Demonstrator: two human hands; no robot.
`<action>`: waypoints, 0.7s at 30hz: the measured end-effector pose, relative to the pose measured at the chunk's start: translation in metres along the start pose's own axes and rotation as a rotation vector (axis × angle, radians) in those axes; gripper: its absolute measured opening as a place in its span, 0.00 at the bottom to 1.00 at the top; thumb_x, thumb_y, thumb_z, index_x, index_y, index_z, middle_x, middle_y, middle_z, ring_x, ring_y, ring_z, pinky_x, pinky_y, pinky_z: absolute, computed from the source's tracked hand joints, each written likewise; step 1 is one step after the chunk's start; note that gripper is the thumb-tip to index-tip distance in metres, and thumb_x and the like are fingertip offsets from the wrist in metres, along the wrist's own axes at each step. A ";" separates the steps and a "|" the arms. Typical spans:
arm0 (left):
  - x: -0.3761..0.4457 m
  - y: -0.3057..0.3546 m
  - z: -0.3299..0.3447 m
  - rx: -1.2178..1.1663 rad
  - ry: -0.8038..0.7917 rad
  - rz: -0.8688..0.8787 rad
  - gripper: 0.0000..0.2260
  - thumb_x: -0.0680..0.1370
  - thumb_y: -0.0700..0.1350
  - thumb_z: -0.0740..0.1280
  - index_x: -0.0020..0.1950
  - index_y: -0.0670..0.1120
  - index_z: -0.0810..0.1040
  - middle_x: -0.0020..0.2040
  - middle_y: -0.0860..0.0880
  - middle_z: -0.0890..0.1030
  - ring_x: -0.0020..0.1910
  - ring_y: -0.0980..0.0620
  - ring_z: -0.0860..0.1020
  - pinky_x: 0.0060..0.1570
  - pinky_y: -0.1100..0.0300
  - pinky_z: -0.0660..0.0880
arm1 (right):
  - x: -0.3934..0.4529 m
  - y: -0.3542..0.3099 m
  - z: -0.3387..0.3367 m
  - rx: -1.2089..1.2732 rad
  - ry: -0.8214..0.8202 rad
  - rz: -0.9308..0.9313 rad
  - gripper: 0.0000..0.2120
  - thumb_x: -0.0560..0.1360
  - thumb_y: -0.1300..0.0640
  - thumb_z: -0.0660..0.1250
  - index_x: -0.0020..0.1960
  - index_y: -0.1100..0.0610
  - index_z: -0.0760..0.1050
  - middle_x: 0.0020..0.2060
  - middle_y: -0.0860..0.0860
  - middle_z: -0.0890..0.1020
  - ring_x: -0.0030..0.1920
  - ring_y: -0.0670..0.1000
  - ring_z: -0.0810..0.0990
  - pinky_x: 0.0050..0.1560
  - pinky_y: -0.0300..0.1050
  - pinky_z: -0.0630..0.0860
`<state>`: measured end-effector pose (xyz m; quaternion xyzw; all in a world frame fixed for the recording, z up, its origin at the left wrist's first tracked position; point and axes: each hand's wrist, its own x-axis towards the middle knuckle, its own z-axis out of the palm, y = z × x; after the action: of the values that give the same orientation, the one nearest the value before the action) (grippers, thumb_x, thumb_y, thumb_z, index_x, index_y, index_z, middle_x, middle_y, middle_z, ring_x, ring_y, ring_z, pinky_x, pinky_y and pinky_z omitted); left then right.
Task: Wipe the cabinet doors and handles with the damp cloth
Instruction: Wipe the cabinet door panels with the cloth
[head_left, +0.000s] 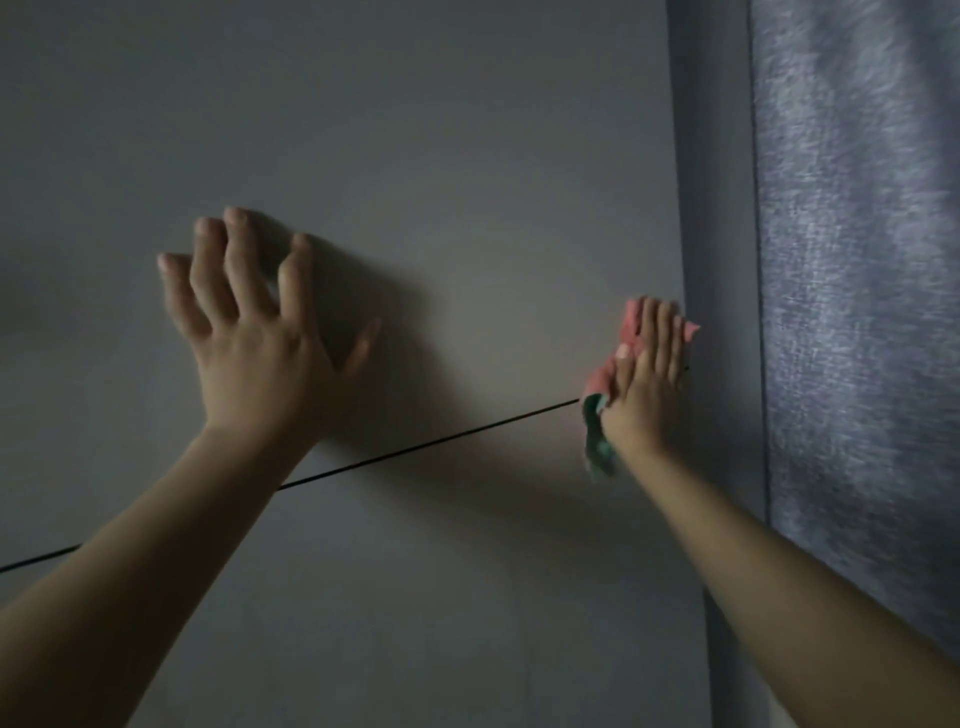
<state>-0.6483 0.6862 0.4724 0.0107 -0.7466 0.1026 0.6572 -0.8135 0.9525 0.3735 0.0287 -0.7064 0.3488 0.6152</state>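
A plain grey cabinet door (415, 156) fills most of the head view, with a thin dark gap (415, 451) running across it above a lower panel (415, 597). My left hand (254, 338) rests flat on the upper door, fingers spread, holding nothing. My right hand (647, 376) presses a pink and green cloth (597, 436) against the door's right edge, right at the gap. The cloth sticks out above the fingers and hangs below the wrist. No handle is visible.
A grey vertical frame strip (714, 208) borders the door on the right. Beyond it hangs a blue-grey textured curtain (857, 260). The light is dim.
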 end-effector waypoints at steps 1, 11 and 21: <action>0.000 0.001 0.000 -0.005 -0.003 -0.001 0.33 0.74 0.61 0.62 0.69 0.38 0.65 0.72 0.29 0.58 0.71 0.28 0.55 0.68 0.34 0.46 | -0.005 -0.005 0.001 0.026 0.011 0.022 0.25 0.80 0.55 0.49 0.73 0.67 0.60 0.72 0.64 0.63 0.73 0.65 0.60 0.74 0.50 0.49; -0.001 -0.002 0.000 -0.022 -0.004 0.005 0.34 0.74 0.62 0.61 0.69 0.38 0.66 0.72 0.28 0.59 0.71 0.28 0.55 0.68 0.34 0.46 | 0.000 -0.001 0.008 0.014 0.026 0.077 0.28 0.81 0.50 0.46 0.73 0.67 0.61 0.72 0.64 0.63 0.73 0.64 0.60 0.73 0.60 0.54; 0.003 -0.007 -0.012 0.020 -0.068 0.057 0.35 0.72 0.63 0.61 0.68 0.38 0.69 0.69 0.28 0.63 0.69 0.27 0.61 0.66 0.32 0.53 | -0.068 -0.074 -0.006 -0.034 -0.129 -0.458 0.26 0.82 0.48 0.47 0.74 0.61 0.60 0.73 0.60 0.64 0.74 0.61 0.60 0.74 0.56 0.52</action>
<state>-0.6358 0.6815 0.4776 -0.0008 -0.7674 0.1283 0.6282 -0.7568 0.8736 0.3472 0.1998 -0.7251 0.1856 0.6323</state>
